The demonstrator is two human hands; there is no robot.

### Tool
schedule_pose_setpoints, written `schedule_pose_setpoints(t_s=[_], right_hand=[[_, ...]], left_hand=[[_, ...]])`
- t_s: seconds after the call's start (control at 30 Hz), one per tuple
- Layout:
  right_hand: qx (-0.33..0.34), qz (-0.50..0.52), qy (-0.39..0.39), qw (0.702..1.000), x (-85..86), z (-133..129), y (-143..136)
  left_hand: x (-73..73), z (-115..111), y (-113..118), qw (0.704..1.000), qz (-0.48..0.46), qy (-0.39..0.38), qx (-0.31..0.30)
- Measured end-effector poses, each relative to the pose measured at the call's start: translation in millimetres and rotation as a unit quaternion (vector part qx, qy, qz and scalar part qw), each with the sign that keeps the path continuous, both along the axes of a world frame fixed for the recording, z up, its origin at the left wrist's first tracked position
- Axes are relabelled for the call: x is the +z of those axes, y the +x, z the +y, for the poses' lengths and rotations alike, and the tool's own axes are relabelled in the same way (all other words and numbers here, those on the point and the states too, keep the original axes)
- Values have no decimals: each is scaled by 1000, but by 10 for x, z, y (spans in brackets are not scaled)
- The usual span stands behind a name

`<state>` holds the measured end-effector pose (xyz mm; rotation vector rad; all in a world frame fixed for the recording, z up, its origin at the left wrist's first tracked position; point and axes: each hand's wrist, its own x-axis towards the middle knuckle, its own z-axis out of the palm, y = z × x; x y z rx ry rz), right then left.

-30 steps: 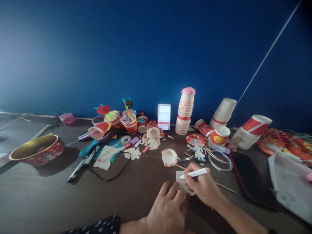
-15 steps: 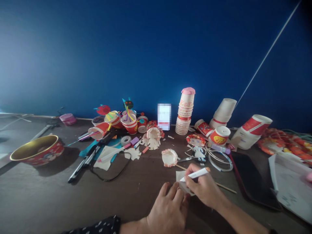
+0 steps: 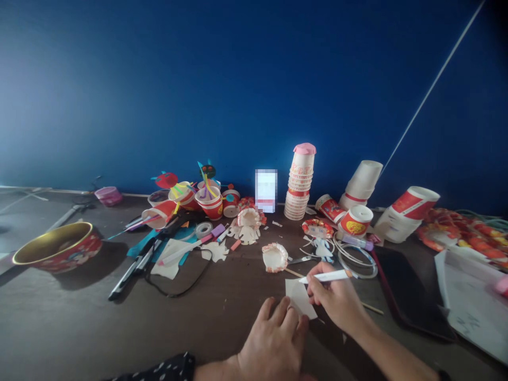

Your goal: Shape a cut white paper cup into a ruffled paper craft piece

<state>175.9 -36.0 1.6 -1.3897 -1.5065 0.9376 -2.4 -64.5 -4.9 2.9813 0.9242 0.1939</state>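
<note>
A small piece of white paper (image 3: 298, 296) lies on the dark table in front of me. My left hand (image 3: 275, 336) rests flat with its fingers stretched out, the fingertips at the paper's lower left edge. In my right hand (image 3: 335, 293) is a white marker (image 3: 327, 275) with an orange end, its tip over the paper's upper right part. Whether the tip touches the paper I cannot tell. A thin wooden stick (image 3: 372, 308) runs partly hidden behind the right hand. Just beyond sit a cut cup piece (image 3: 275, 258) and scissors (image 3: 304, 259).
A tall stack of paper cups (image 3: 299, 185) stands by the blue wall. On the right lie a dark tablet-like slab (image 3: 413, 291) and white sheets (image 3: 474, 312). To the left are a gold-lined bowl (image 3: 59, 248), a black-and-silver pen-like tool (image 3: 133, 272) and decorated cups (image 3: 209, 203).
My right hand and the marker have shifted slightly right and up across the paper, uncovering more of it. My left hand stays in place.
</note>
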Motion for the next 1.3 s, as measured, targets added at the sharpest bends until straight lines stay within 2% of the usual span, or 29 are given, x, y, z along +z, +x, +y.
schedule_pose_setpoints(t_s=[0.43,1.03,1.3], right_hand=[[13,-65,27,997,-15,2,22],[11,-79,31,996,23,4,4],[4,-72,27,997,9,7,12]], left_hand=[[15,3,-5,1000,5,-1,-3],[104,-2,16,999,21,-30,3],[44,2,8,1000,13,-7,0]])
